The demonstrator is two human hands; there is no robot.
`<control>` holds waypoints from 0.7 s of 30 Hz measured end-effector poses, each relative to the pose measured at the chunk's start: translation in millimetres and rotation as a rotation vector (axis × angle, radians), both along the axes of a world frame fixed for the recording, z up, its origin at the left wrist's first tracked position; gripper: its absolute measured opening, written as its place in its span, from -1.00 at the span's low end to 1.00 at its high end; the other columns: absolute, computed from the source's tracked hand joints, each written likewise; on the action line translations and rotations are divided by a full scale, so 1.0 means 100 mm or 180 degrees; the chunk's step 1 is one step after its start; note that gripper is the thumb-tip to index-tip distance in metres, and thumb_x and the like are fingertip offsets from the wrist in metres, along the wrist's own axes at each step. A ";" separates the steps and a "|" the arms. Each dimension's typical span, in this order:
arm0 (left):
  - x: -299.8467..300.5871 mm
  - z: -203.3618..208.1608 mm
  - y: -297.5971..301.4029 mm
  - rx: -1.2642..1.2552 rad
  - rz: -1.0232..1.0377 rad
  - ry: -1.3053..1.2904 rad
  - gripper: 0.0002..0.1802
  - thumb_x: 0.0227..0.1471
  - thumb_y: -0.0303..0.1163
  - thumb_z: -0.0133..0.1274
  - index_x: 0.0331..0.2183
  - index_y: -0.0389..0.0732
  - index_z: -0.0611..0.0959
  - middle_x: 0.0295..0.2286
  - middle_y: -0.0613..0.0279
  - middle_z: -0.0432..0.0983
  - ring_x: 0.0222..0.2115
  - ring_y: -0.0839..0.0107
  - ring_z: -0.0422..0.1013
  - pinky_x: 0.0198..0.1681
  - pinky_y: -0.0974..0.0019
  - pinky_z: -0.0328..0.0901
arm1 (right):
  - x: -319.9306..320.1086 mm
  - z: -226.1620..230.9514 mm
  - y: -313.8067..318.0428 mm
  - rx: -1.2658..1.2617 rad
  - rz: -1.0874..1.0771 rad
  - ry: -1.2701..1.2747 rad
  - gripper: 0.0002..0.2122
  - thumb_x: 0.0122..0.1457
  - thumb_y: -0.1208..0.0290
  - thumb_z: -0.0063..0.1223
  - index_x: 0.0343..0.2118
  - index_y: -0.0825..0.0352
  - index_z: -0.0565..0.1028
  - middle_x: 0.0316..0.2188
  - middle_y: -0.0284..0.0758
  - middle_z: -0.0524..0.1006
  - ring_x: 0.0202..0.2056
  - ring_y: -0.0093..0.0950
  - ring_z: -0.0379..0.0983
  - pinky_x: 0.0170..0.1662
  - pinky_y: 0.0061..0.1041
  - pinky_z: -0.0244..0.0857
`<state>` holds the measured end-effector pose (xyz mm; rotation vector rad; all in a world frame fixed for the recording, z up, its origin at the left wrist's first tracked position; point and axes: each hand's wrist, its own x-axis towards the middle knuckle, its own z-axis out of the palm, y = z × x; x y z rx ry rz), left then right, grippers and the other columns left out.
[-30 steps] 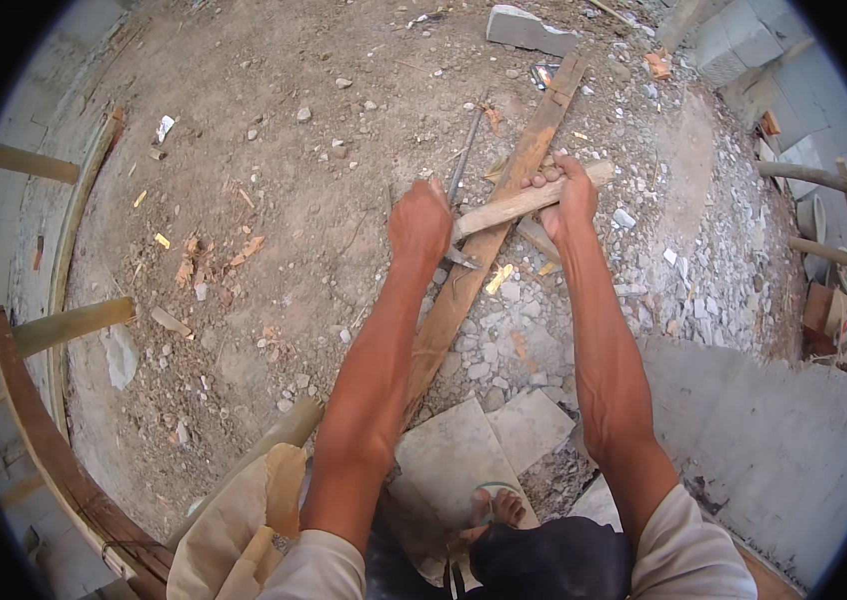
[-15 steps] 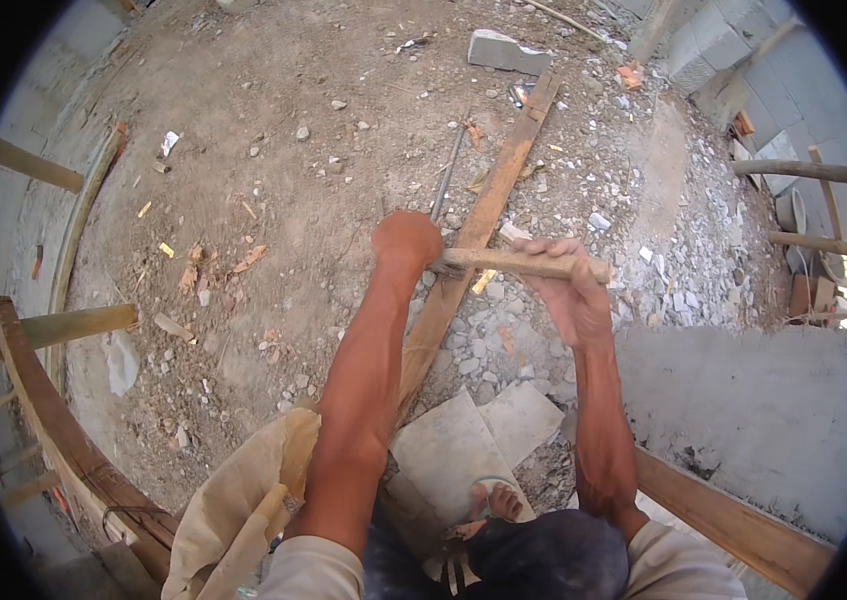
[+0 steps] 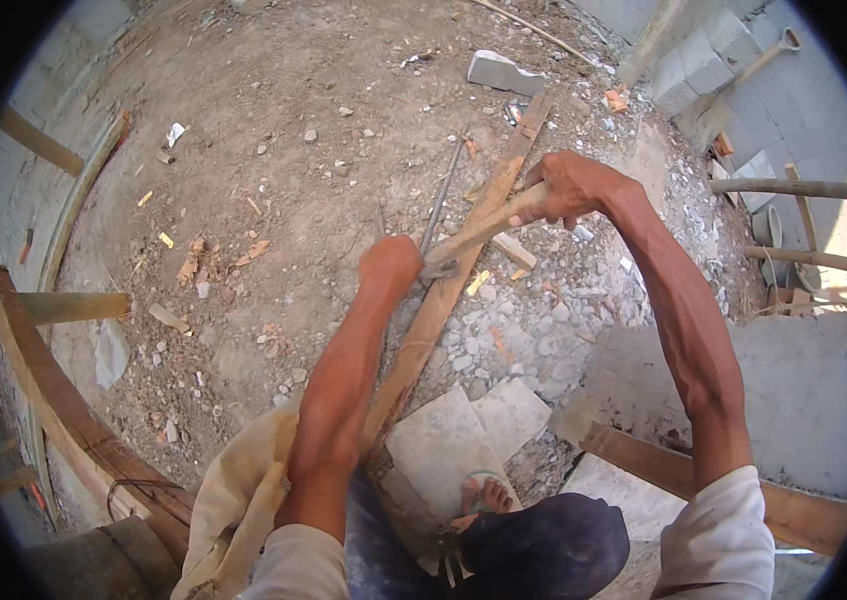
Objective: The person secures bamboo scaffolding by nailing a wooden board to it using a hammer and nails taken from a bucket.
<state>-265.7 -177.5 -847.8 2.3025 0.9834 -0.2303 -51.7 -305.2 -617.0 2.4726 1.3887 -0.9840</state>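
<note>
My right hand is wrapped round the wooden handle of a hammer, above a long wooden plank. The hammer's metal head points down-left, beside my left hand. That hand is closed in a fist; a thin dark piece sticks up just past its knuckles, and what the fingers hold is hidden. A grey metal rod slants between my left hand and the plank, its lower end close to the hammer head. The plank runs from near my legs to a broken block ahead.
A broken concrete block lies at the plank's far end. Rubble and stones cover the ground right of the plank. Flat slabs lie by my sandalled foot. A curved timber stands at left, a low grey wall at right.
My right hand has swung up and away, turning the hammer's handle from nearly level to slanting up-right. My left hand has shifted slightly down-left, baring more of the rod.
</note>
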 end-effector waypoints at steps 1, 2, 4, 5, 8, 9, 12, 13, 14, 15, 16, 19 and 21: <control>0.08 0.07 0.02 0.0051 -0.0146 0.0087 -0.47 0.39 -0.10 -0.08 -0.19 -0.31 0.82 -0.14 -0.27 0.71 -0.06 -0.19 0.64 0.02 -0.13 0.50 | 0.04 0.09 0.01 -0.0410 -0.0171 0.0255 -0.46 0.11 -0.13 0.47 -0.20 0.37 0.73 -0.47 -0.07 0.70 -0.44 -0.26 0.71 -0.40 -0.31 0.58; 0.15 0.11 0.02 0.0109 -0.0301 0.0176 -0.51 0.37 -0.13 -0.06 -0.19 -0.29 0.83 -0.14 -0.23 0.72 -0.07 -0.15 0.65 0.00 -0.11 0.52 | 0.12 0.02 0.00 -0.0885 -0.0198 0.0075 -0.46 0.09 -0.06 0.52 -0.32 0.48 0.68 -0.59 -0.15 0.62 -0.60 -0.39 0.60 -0.57 -0.41 0.44; 0.26 0.15 0.01 0.0294 -0.0392 0.0274 -0.57 0.33 -0.18 -0.02 -0.19 -0.23 0.85 -0.15 -0.16 0.74 -0.10 -0.08 0.68 -0.05 -0.05 0.55 | 0.16 -0.22 -0.06 -0.1429 -0.0611 0.0454 -0.44 0.08 -0.07 0.53 -0.40 0.48 0.63 -0.66 -0.25 0.52 -0.65 -0.44 0.49 -0.62 -0.39 0.33; 0.27 0.14 0.00 0.0397 -0.0447 0.0348 -0.60 0.31 -0.20 0.00 -0.19 -0.21 0.86 -0.15 -0.12 0.75 -0.11 -0.05 0.69 -0.07 -0.02 0.56 | 0.12 -0.31 -0.08 -0.1687 -0.0822 0.0673 -0.43 0.07 -0.08 0.54 -0.44 0.49 0.61 -0.69 -0.30 0.47 -0.68 -0.47 0.43 -0.65 -0.38 0.28; 0.26 0.14 -0.16 0.0605 -0.0554 0.0187 -0.61 0.34 -0.21 -0.01 -0.21 -0.17 0.86 -0.18 -0.06 0.77 -0.14 -0.02 0.70 -0.12 0.01 0.58 | 0.13 -0.41 -0.26 -0.1685 -0.0834 0.1055 -0.47 0.15 -0.09 0.46 -0.46 0.41 0.58 -0.70 -0.40 0.39 -0.68 -0.53 0.33 -0.65 -0.37 0.17; 0.28 0.16 -0.19 0.0634 -0.0490 0.0085 -0.60 0.35 -0.21 -0.03 -0.22 -0.15 0.87 -0.20 -0.03 0.77 -0.16 0.00 0.71 -0.11 0.02 0.57 | 0.18 -0.41 -0.32 -0.1755 -0.0969 0.1158 -0.50 0.17 -0.08 0.44 -0.45 0.38 0.60 -0.69 -0.38 0.42 -0.67 -0.52 0.36 -0.63 -0.35 0.20; 0.12 0.08 -0.15 0.0704 -0.0184 -0.0122 -0.56 0.38 -0.19 -0.08 -0.26 -0.13 0.87 -0.26 -0.01 0.77 -0.21 0.03 0.72 -0.12 0.00 0.55 | 0.00 -0.56 -0.41 -0.1258 -0.0291 0.0672 -0.46 0.21 -0.09 0.36 -0.44 0.46 0.62 -0.67 -0.29 0.47 -0.67 -0.41 0.39 -0.60 -0.25 0.23; 0.03 0.05 -0.17 0.0707 -0.0118 -0.0172 -0.53 0.41 -0.15 -0.10 -0.27 -0.14 0.86 -0.29 -0.03 0.77 -0.24 0.02 0.71 -0.13 -0.02 0.55 | -0.13 -0.59 -0.49 -0.1081 -0.0061 0.0501 -0.46 0.22 -0.08 0.35 -0.42 0.47 0.64 -0.65 -0.27 0.50 -0.65 -0.37 0.42 -0.56 -0.22 0.27; 0.02 0.06 -0.26 0.0681 -0.0087 -0.0293 -0.49 0.43 -0.11 -0.12 -0.27 -0.15 0.85 -0.32 -0.06 0.76 -0.26 0.01 0.71 -0.15 -0.04 0.54 | -0.12 -0.69 -0.71 -0.0869 0.0221 0.0488 -0.49 0.21 0.00 0.34 -0.40 0.53 0.65 -0.61 -0.14 0.57 -0.55 -0.23 0.52 -0.45 -0.14 0.38; 0.01 0.05 -0.38 0.0562 0.0139 -0.0446 -0.46 0.45 -0.08 -0.13 -0.30 -0.20 0.82 -0.35 -0.12 0.74 -0.29 -0.06 0.70 -0.18 -0.11 0.53 | -0.20 -0.76 -0.95 -0.0686 0.0489 0.0359 -0.49 0.26 0.01 0.25 -0.28 0.55 0.66 -0.48 0.02 0.65 -0.41 -0.06 0.64 -0.29 -0.08 0.49; -0.06 0.03 -0.52 0.0455 0.0380 -0.0549 -0.43 0.46 -0.06 -0.15 -0.33 -0.25 0.79 -0.38 -0.18 0.72 -0.32 -0.14 0.68 -0.20 -0.17 0.51 | -0.44 -0.86 -1.20 -0.0589 0.0353 0.0044 -0.49 0.27 0.00 0.22 -0.24 0.54 0.65 -0.41 0.06 0.67 -0.35 0.00 0.66 -0.24 -0.03 0.52; -0.18 0.07 -0.73 0.0414 0.0629 -0.0719 -0.40 0.48 -0.03 -0.17 -0.35 -0.29 0.73 -0.42 -0.24 0.70 -0.36 -0.24 0.66 -0.24 -0.25 0.49 | -0.82 -0.99 -1.55 -0.0441 -0.0017 -0.0368 -0.49 0.30 -0.02 0.18 -0.17 0.50 0.62 -0.31 0.12 0.68 -0.26 0.08 0.68 -0.16 0.03 0.56; -0.23 0.10 -0.77 0.0474 0.0640 -0.0808 -0.40 0.48 -0.02 -0.18 -0.34 -0.29 0.71 -0.43 -0.24 0.70 -0.38 -0.25 0.65 -0.25 -0.26 0.49 | -0.93 -1.04 -1.61 -0.0389 -0.0150 -0.0445 -0.49 0.31 -0.03 0.17 -0.17 0.49 0.60 -0.31 0.12 0.68 -0.25 0.09 0.69 -0.15 0.05 0.57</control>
